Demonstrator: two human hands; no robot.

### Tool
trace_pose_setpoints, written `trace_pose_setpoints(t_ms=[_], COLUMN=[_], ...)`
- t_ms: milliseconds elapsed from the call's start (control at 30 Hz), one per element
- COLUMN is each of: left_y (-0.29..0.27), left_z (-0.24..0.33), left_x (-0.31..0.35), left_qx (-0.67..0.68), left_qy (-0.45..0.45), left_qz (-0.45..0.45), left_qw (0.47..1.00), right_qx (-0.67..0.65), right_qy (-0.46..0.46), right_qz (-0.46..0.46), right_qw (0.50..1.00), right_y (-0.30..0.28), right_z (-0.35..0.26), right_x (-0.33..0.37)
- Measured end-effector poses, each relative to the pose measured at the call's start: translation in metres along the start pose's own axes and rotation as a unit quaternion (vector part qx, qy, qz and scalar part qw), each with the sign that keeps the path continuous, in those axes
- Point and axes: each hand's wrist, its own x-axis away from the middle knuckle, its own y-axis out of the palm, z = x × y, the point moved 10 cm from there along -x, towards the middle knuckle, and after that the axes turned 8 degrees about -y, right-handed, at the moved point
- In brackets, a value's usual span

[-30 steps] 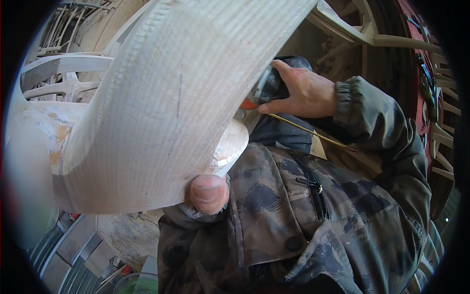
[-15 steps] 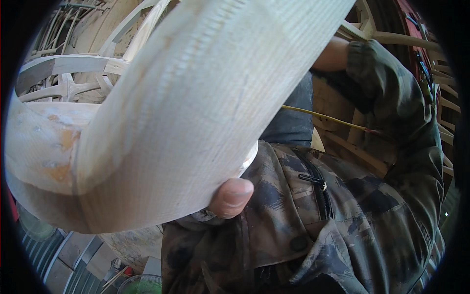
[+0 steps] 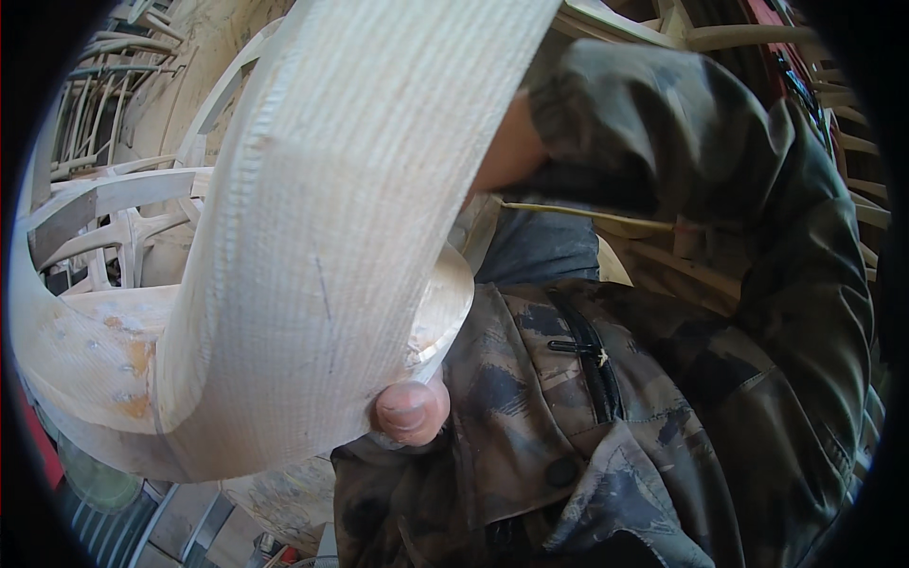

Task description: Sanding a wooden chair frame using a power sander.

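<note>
A broad, curved piece of pale wood [image 3: 294, 246] fills the left and middle of the view, close up. It bends round at the lower left, where a seam and an orange-brown patch [image 3: 142, 374] show, and a short dark line marks its face. My left hand [image 3: 409, 414] grips its lower edge; only the thumb shows, pressed against the rim, and the fingers are hidden behind. My right arm reaches across from the right, its bare wrist [image 3: 511, 147] passing behind the wood's upper part. The right hand itself is hidden there.
Curved wooden frames [image 3: 118, 222] stand at the left, with stacked wooden parts [image 3: 109, 95] behind. More wooden pieces [image 3: 862, 180] line the right side. A thin yellow strip [image 3: 587, 214] runs below my right forearm. A greenish round container [image 3: 99, 483] sits at the lower left.
The wood has swung to the left and stands steeper, showing more of its inner hollow. My right forearm has moved left behind it, and my left thumb has shifted slightly left along with the wood.
</note>
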Motion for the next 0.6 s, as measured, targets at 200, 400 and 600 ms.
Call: trace_pose_setpoints(t_ms=[200, 400, 600], left_y=[-0.023, -0.039, -0.051], left_z=[-0.016, -0.011, -0.011], left_x=[0.004, -0.007, -0.018], left_qx=[0.021, -0.109, -0.048], left_qy=[-0.067, -0.085, -0.143], left_qz=[0.026, 0.052, 0.082], left_qw=[0.997, 0.989, 0.985], right_qx=[0.079, 0.053, -0.121], right_qy=[0.074, 0.106, 0.121], right_qz=[0.152, 0.259, 0.121], right_qw=[0.983, 0.959, 0.978], right_y=[-0.100, -0.125, -0.042], right_z=[0.096, 0.099, -0.030], right_x=[0.035, 0.089, 0.086])
